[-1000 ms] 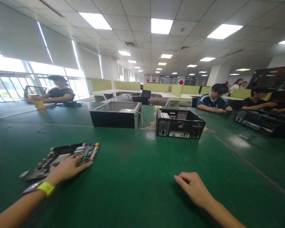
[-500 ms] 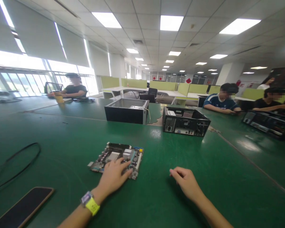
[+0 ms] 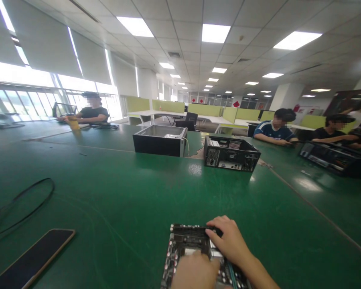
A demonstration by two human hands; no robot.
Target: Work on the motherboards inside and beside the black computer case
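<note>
A computer motherboard lies close in front of me on the green table, its near part running out of the bottom of the view. Over its middle is my left hand, back upward; its fingers are blurred and partly hidden, so their grip does not show. My right hand holds the board's far right edge, with the thumb on top and the fingers curled at the rim. Between the hands, pale heatsink-like parts and a teal slot show.
Two open computer cases, a black tray-like one and one with rear ports, stand farther back. A phone and black cable lie at left. Another case stands at right. Several people sit around the table.
The motherboard has come toward me and to the right, and is turned. My left hand moved with it; my right hand has gone from bare table to the board's edge.
</note>
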